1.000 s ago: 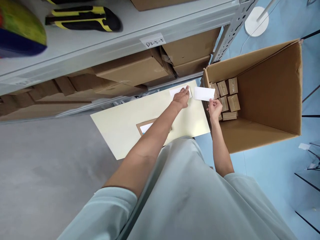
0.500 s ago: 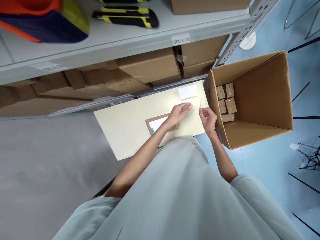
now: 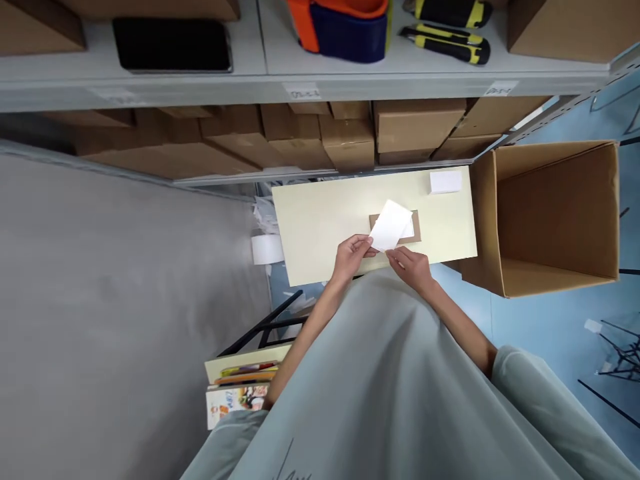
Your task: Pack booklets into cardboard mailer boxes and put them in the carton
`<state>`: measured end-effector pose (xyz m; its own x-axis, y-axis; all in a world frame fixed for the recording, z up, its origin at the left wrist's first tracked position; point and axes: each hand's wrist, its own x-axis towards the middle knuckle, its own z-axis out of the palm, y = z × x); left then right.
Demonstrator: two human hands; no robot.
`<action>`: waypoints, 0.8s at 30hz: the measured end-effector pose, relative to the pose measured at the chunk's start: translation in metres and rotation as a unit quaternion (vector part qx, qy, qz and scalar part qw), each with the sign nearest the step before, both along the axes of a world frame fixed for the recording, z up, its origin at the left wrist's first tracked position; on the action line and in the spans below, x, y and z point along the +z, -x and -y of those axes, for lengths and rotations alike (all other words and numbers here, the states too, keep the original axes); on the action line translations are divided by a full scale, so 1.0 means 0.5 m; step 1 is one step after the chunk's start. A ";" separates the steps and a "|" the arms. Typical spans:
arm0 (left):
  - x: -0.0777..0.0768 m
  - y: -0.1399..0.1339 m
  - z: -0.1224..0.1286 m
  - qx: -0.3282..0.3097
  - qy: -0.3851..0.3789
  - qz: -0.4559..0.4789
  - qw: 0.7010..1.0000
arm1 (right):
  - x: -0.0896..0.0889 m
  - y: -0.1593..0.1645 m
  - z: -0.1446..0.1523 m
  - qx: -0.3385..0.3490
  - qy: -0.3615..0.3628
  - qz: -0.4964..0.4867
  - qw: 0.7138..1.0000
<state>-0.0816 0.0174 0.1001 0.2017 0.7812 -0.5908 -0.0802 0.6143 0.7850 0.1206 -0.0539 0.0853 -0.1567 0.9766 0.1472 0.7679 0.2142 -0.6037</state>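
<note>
Both hands hold a white paper slip [image 3: 391, 223] by its lower edge, tilted above the table. My left hand [image 3: 351, 257] pinches its lower left corner. Thumb and fingers of my right hand [image 3: 411, 267] close on the bottom corner. Behind the slip lies a small flat cardboard box [image 3: 417, 230], partly covered, with a white label or paper on its top. The cream tabletop [image 3: 325, 220] is under them. At its far right edge lies a stack of white slips [image 3: 445, 181].
A large open carton [image 3: 555, 220] stands right of the table. Across the front runs a shelf [image 3: 350, 83] with box cutters [image 3: 450, 43], an orange-and-blue holder [image 3: 347, 30] and a black phone-like device [image 3: 173, 45]. Cardboard boxes [image 3: 417, 127] fill the level below. Books [image 3: 240, 400] sit at lower left.
My hands were apart, the right one with a thin pale piece near the carton. Now they have come together with the white slip over the cardboard box. The view has shifted left.
</note>
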 end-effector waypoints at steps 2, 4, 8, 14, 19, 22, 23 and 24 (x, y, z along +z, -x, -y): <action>-0.006 0.038 0.014 0.009 0.000 0.009 1.000 | 0.009 0.040 0.006 -0.009 0.026 -0.045 0.999; -0.011 0.068 0.025 0.019 0.002 0.016 1.000 | 0.018 0.077 0.011 -0.033 0.053 -0.093 0.994; -0.012 0.112 0.039 0.029 0.005 0.020 0.999 | 0.034 0.126 0.013 -0.094 0.107 -0.194 0.971; 0.007 0.130 0.037 0.002 -0.021 0.020 1.000 | 0.063 0.126 -0.003 -0.132 0.220 -0.331 0.908; 0.027 0.085 0.039 -0.022 -0.045 0.004 0.999 | 0.085 0.077 -0.032 -0.135 0.262 -0.400 0.868; 0.042 0.042 0.050 -0.025 -0.057 0.002 0.998 | 0.104 0.039 -0.042 -0.126 0.269 -0.365 0.882; 0.048 0.028 0.054 -0.025 -0.061 0.003 0.998 | 0.111 0.026 -0.044 -0.124 0.270 -0.354 0.887; 0.055 0.015 0.059 -0.025 -0.065 0.006 0.998 | 0.118 0.015 -0.044 -0.122 0.271 -0.348 0.889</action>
<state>-0.0892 -0.0120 0.1278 0.2481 0.8396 -0.4832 -0.0612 0.5114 0.8572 0.1132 -0.0317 0.1441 0.0138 0.9260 -0.3772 0.1505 -0.3749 -0.9148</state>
